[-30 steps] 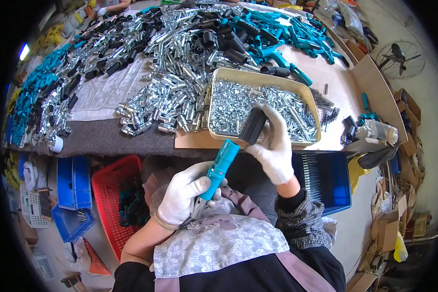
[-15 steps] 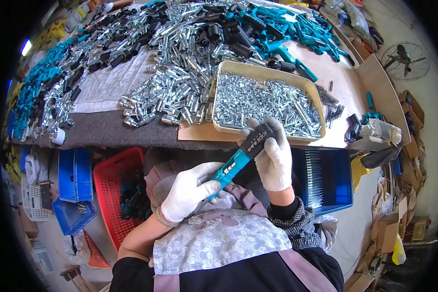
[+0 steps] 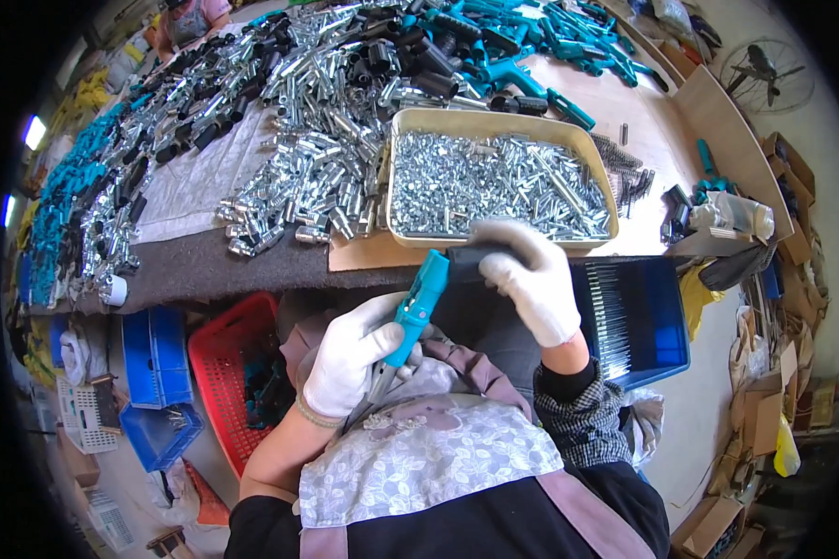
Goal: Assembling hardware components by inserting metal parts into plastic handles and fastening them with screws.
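My left hand [image 3: 345, 359], in a white glove, is closed around a teal tool handle [image 3: 421, 303]. The handle stands tilted with its open, notched end up. A grey metal shaft [image 3: 378, 380] shows below that grip. My gloved right hand [image 3: 536, 289] is closed on a black sleeve [image 3: 471, 254], partly hidden by the fingers and slightly blurred. The sleeve is just to the right of the handle's upper end, apart from its body. Beyond both hands, a cream tray [image 3: 429, 241] of small metal parts sits at the table's near edge.
Heaped metal sockets [image 3: 303, 177], black sleeves [image 3: 433, 56] and teal handles [image 3: 578, 42] cover much of the table. Springs [image 3: 636, 186] lie right of the tray. Below are a red basket [image 3: 216, 373] and a blue bin [image 3: 671, 326] with metal rods. Another person [image 3: 191, 23] is at far left.
The black sleeve has come off the teal handle, exposing its notched end. My right hand has moved slightly right with the sleeve; the handle now stands more upright in my left hand.
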A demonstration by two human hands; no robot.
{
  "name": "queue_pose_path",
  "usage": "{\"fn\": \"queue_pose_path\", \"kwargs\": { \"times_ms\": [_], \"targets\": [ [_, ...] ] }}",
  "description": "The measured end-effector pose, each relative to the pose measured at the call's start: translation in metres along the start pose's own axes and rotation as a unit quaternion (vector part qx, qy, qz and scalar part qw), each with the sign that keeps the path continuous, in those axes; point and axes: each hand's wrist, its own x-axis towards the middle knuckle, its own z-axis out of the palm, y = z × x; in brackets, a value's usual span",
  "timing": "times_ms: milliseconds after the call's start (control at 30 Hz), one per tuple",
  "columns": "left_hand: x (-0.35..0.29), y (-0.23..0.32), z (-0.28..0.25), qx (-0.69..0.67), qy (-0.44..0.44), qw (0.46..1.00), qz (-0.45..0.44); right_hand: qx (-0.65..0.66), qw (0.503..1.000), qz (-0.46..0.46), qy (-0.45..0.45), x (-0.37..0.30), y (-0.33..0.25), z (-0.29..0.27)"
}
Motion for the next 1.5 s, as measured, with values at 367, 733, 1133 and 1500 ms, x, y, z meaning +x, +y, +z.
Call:
{"fn": "queue_pose_path", "kwargs": {
  "times_ms": [367,733,1133,1500],
  "targets": [
    [0.013,-0.023,-0.002,-0.149,-0.060,0.985,-0.065,0.111,0.985,-0.083,-0.099,-0.010,0.023,0.033],
    [0.017,-0.011,0.013,0.286,-0.084,0.954,0.038,-0.254,0.937,-0.215,0.109,0.021,0.012,-0.070],
    [0.020,-0.015,0.014,0.305,-0.075,0.949,0.037,-0.568,0.798,-0.087,0.185,0.067,0.049,-0.147],
    [0.035,0.010,0.010,0.327,-0.044,0.942,0.068,-0.228,0.939,-0.225,-0.129,0.008,-0.019,-0.049]
  ]
}}
